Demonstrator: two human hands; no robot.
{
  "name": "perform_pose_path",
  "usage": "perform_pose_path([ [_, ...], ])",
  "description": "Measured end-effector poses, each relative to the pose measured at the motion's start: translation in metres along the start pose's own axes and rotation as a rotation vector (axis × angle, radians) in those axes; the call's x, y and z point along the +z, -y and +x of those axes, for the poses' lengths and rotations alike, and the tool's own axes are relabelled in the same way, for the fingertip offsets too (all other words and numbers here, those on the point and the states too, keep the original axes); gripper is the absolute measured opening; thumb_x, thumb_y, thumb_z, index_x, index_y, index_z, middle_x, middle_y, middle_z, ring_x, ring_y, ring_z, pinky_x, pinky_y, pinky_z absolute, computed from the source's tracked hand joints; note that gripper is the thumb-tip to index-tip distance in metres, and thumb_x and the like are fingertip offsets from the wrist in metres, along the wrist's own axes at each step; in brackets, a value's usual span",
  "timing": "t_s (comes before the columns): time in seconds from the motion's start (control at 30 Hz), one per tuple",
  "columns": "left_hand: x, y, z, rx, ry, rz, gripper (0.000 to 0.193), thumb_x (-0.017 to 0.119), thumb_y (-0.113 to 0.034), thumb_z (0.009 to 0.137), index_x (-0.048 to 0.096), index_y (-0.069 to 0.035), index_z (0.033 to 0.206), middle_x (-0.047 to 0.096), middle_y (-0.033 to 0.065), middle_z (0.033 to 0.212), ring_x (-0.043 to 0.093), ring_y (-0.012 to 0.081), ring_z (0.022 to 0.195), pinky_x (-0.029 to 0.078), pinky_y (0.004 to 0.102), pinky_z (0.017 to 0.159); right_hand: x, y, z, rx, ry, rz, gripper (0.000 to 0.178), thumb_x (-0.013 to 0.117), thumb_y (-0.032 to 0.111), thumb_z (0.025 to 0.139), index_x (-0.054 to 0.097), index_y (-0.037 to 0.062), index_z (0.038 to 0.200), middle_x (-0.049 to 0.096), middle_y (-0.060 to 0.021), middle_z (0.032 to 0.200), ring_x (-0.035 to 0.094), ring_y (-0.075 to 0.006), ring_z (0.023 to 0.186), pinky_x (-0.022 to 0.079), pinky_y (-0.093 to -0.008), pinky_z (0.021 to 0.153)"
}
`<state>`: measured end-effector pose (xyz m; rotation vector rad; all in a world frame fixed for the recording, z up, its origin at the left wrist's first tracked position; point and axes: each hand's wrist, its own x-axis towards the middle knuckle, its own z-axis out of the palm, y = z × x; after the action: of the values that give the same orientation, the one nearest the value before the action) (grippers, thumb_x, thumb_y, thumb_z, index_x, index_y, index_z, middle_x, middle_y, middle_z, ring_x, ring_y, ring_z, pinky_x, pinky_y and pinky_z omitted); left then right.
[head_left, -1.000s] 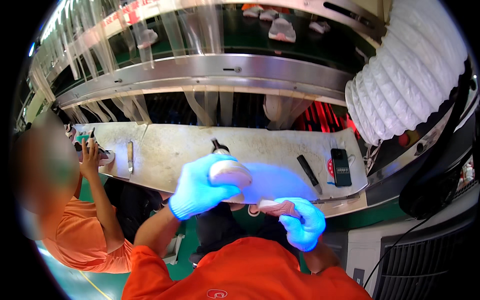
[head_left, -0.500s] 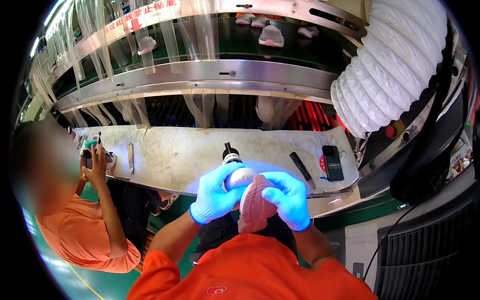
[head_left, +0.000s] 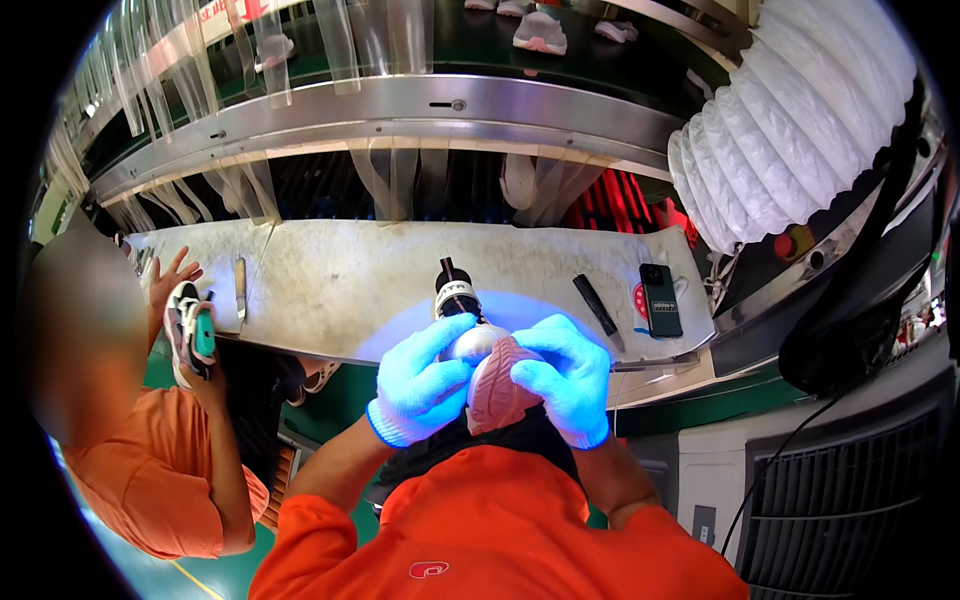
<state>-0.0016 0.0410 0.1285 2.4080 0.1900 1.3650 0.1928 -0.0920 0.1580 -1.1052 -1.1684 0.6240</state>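
A pink shoe sole (head_left: 497, 390), its ridged face showing, stands tilted in the right hand (head_left: 568, 375), near the worktop (head_left: 340, 285). Just beyond, leftward, the left hand (head_left: 425, 380) grips a white shoe (head_left: 474, 344) (partly hidden), rounded at its near end, with a black, white-banded far end (head_left: 455, 292).

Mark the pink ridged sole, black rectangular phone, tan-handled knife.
Pink ridged sole (head_left: 497, 390): head view, middle of ridged face.
Black rectangular phone (head_left: 661, 303): head view, middle of upward face.
Tan-handled knife (head_left: 240, 284): head view, lower handle.
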Motion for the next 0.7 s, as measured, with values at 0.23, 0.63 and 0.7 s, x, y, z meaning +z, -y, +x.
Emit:
perform_pose_path([
  [0.23,-0.010,-0.033,-0.015,-0.282,-0.022,-0.261,0.020,0.081,-0.005,0.091,0.076,0.001,0.110,0.067,0.0398,0.143,0.071,0.0551,0.130,0.056,0.0508,0.112,-0.001,-0.013,-0.009,0.093,0.056,0.174,0.029,0.084,-0.001,0.091,0.081,-0.0016,0.119,0.070,-0.0072,0.109,0.068,-0.0182,0.097,0.055,-0.0319,0.091],
  [0.63,-0.001,-0.071,-0.019,-0.496,-0.230,-0.481,0.030,0.097,-0.007,0.082,0.069,-0.003,0.094,0.071,0.0327,0.141,0.068,0.0434,0.139,0.039,0.0581,0.127,0.022,-0.003,-0.037,-0.135,0.019,-0.126,0.039,0.095,0.001,0.082,0.078,0.0058,0.117,0.064,-0.0063,0.098,0.061,-0.0165,0.083,0.050,-0.0303,0.073],
  [0.7,0.000,-0.073,-0.020,-0.521,-0.233,-0.487,0.029,0.096,-0.004,0.083,0.069,-0.003,0.091,0.072,0.0323,0.140,0.069,0.0417,0.138,0.038,0.0593,0.127,0.026,0.001,-0.039,-0.121,-0.005,-0.157,0.037,0.094,0.001,0.081,0.078,0.0054,0.114,0.063,-0.0057,0.095,0.059,-0.0169,0.082,0.049,-0.0310,0.073],
])
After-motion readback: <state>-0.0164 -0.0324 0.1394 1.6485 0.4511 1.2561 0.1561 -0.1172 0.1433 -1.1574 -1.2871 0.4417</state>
